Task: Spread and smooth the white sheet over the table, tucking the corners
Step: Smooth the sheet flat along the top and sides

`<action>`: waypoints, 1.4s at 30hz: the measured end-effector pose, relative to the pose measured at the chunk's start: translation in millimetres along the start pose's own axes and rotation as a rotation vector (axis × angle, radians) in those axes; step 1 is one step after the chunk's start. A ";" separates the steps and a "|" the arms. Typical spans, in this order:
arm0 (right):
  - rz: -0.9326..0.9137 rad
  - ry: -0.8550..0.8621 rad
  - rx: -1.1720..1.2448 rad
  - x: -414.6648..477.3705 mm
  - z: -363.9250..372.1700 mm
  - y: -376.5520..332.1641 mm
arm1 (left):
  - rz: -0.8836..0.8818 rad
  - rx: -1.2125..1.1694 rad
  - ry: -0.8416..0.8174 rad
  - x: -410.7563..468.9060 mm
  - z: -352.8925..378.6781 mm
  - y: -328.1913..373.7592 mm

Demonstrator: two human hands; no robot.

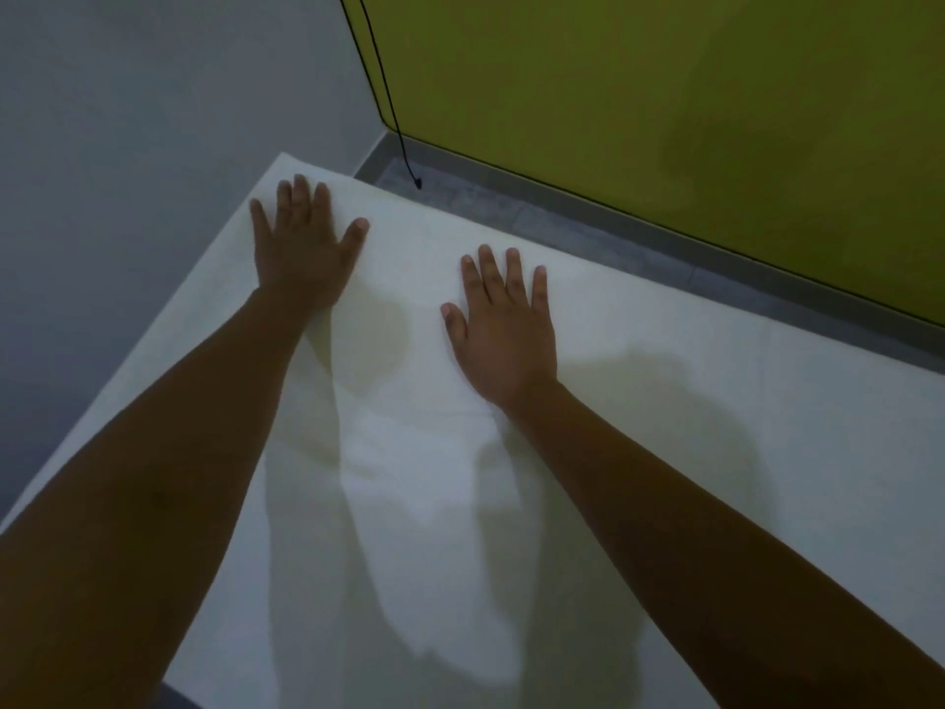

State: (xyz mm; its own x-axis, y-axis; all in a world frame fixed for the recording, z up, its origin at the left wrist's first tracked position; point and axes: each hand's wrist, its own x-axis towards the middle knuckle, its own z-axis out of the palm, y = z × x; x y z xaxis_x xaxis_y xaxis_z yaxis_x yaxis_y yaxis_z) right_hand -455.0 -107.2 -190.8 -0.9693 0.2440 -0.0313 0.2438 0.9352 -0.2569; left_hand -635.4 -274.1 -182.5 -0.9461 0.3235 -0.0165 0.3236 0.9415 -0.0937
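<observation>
The white sheet covers the table top from the far left corner to the near edge. My left hand lies flat on it near the far left corner, fingers straight and spread. My right hand presses flat on the sheet further right, a little short of the far edge, fingers straight too. Soft folds and shadows run between my forearms. The table itself is hidden under the cloth.
A grey wall stands close along the table's left side. Beyond the far edge runs a strip of grey floor, then a yellow-green wall. A thin black cord hangs down to the floor near the corner.
</observation>
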 end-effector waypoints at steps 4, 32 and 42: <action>0.076 0.004 0.045 -11.0 -7.6 13.2 | 0.103 -0.126 -0.007 -65.9 -1.3 62.9; 1.136 0.216 0.025 -466.9 -47.1 196.7 | 0.742 -0.227 -0.094 -386.5 -10.2 227.4; 1.442 0.275 0.070 -602.2 -44.9 220.9 | 0.733 -0.261 -0.008 -394.9 -14.6 231.5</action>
State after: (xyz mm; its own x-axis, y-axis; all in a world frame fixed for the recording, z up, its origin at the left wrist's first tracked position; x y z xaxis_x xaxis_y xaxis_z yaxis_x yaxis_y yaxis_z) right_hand 184.0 -36.1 -185.3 0.1447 0.9826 -0.1169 0.9635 -0.1668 -0.2093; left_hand -186.7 -182.5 -183.1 -0.4892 0.8721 0.0087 0.8585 0.4798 0.1810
